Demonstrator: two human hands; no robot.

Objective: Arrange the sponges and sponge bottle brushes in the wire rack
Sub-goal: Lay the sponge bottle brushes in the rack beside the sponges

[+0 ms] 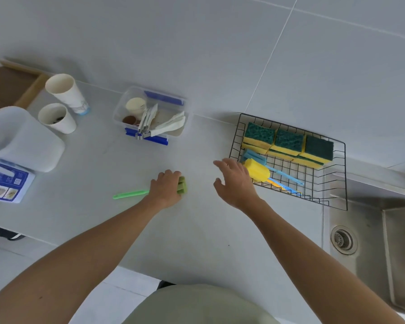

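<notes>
Head view: left hand [166, 188] clenched on the green bottle brush [182, 184] mid-counter for transfer; right hand [234, 181], released, hovers beside the wire rack [344, 183] at the counter's sink edge.

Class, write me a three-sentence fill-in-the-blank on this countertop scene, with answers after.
1. The left hand grips the sponge head of the ____ bottle brush.
2. The wire rack holds ____ stacks of yellow-green sponges.
3. The open right hand holds ____.

Answers: green; three; nothing
</notes>
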